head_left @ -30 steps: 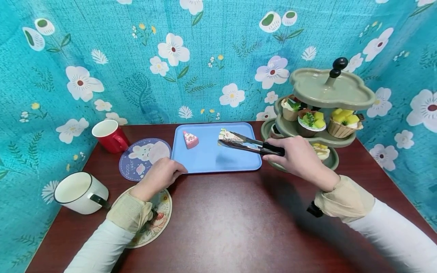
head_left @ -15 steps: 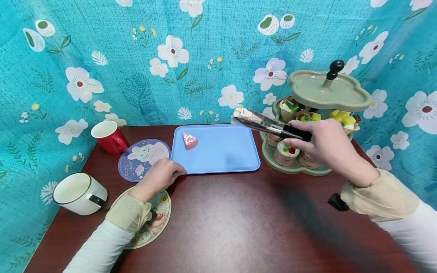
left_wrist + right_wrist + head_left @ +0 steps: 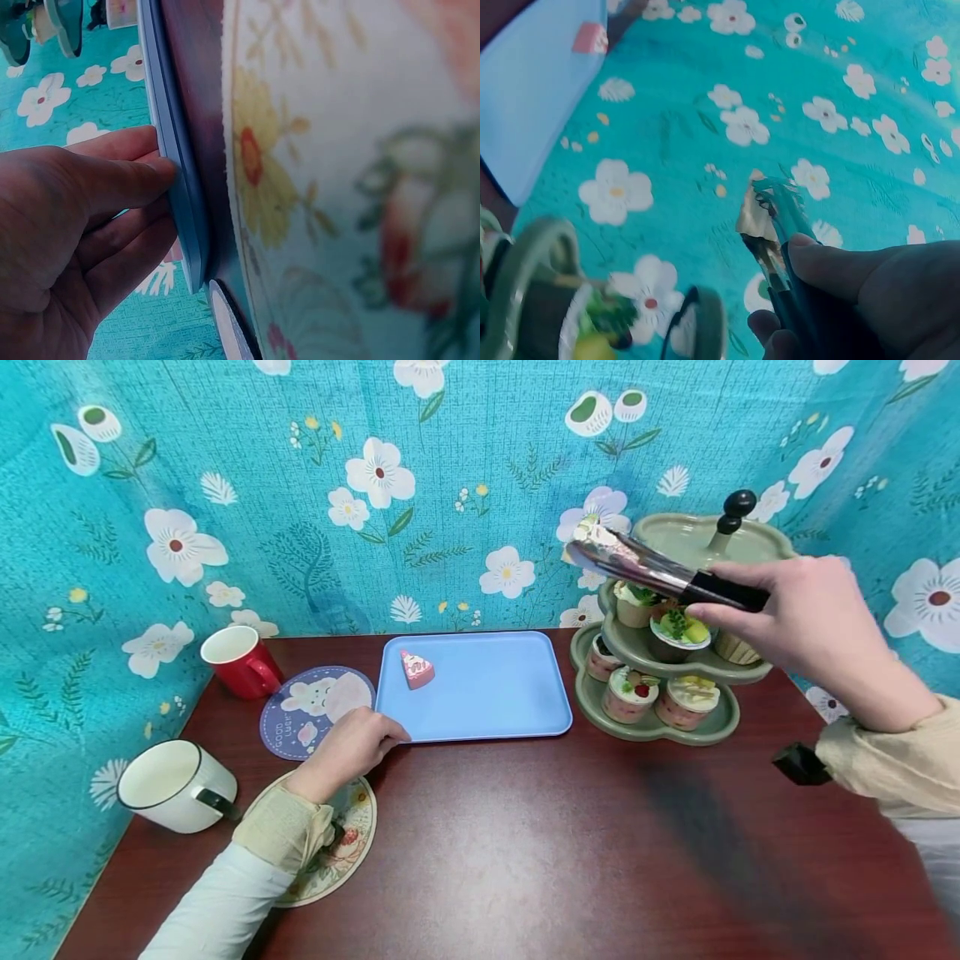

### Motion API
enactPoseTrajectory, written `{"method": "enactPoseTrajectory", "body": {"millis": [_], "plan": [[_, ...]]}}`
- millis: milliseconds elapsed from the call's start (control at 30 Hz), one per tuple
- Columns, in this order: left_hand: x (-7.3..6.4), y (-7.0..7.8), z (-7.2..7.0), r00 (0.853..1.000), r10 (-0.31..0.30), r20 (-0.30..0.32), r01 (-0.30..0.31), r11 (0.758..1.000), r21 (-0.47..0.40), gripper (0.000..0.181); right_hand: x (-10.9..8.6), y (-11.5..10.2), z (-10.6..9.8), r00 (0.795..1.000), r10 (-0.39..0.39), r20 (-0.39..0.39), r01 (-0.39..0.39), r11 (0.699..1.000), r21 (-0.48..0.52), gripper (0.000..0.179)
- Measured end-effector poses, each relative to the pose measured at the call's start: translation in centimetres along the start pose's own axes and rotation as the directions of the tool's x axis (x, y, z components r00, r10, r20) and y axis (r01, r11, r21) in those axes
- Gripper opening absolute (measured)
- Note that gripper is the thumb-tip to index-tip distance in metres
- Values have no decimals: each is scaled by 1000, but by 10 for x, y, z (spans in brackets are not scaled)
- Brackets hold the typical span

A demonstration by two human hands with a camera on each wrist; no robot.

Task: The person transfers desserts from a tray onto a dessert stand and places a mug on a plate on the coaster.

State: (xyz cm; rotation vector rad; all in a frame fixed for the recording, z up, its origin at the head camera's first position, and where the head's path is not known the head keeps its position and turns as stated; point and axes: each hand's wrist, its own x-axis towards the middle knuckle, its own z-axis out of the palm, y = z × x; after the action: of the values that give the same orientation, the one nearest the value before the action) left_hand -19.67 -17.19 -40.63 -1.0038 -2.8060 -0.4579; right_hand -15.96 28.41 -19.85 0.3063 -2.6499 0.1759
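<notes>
In the head view my right hand [image 3: 806, 635] grips black-handled metal tongs [image 3: 651, 568]. Between their tips is a small whitish toy cake piece [image 3: 594, 535], raised in front of the green tiered stand [image 3: 663, 531]. The right wrist view shows the same cake piece [image 3: 757, 210] caught at the tongs' end, with my thumb along the handle. My left hand [image 3: 348, 745] pinches the front left corner of the blue tray [image 3: 491, 685]. In the left wrist view thumb and fingers take the tray's rim [image 3: 184, 202]. A pink cake slice [image 3: 417, 671] lies on the tray's left part.
Cupcakes [image 3: 678, 631] fill the stand's middle tier; dessert cups [image 3: 628, 697] sit on its lowest. On the left are a red mug [image 3: 243, 664], a white mug [image 3: 176, 785], a purple round mat [image 3: 288, 706] and a floral round mat [image 3: 356, 835], partly under my left arm.
My right hand has lifted the tongs and cake piece from over the tray, up and right to the stand's top tier. My left hand has stayed at the tray corner.
</notes>
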Motion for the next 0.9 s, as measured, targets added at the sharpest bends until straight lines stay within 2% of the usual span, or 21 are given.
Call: {"method": "enactPoseTrajectory", "body": {"millis": [133,400,667,900], "plan": [[0,1,-1,1000,-2,7,2,1000,-1,13,7,10,-11,995,74,66,-71,996,-53,61],[2,1,-1,1000,-3,22,3,1000,-3,13,15,30,-26,985,144,90,-132,982,-134,63],[1,1,-1,999,-26,35,26,1000,4,15,19,50,-28,943,278,181,-250,955,-161,76],[2,1,-1,998,-42,40,42,999,7,15,18,59,-27,917,331,221,-290,937,-197,78]]}}
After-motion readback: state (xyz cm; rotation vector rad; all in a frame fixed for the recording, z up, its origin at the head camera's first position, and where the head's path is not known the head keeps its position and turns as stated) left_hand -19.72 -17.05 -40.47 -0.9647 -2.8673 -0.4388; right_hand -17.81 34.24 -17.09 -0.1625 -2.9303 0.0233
